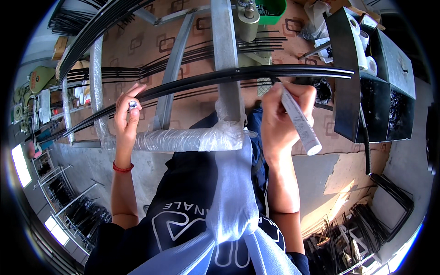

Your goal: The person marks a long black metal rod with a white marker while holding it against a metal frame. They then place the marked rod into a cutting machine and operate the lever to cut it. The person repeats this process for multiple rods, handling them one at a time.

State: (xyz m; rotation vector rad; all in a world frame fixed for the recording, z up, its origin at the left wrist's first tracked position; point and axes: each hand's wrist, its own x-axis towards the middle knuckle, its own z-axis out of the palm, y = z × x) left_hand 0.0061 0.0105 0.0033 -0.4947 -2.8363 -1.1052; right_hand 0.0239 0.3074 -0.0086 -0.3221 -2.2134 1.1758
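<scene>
A long black curved strip point(215, 78) lies across a grey metal frame point(224, 50). My left hand point(127, 117) grips the strip at its left part; a ring shows on one finger and a red band on the wrist. My right hand point(279, 117) holds a white tube-shaped marker point(300, 121) like a pen, its tip against the strip near the right of the frame's middle bar. The frame's near bar point(183, 140) is wrapped in clear plastic film.
More black strips point(197, 52) lie stacked on the frame behind. A black compartment bin point(348, 78) with white tape rolls point(362, 41) stands at the right. A green tray point(272, 11) sits at the back. Bundles of black strips point(366, 220) lie on the floor lower right; racks stand at the left.
</scene>
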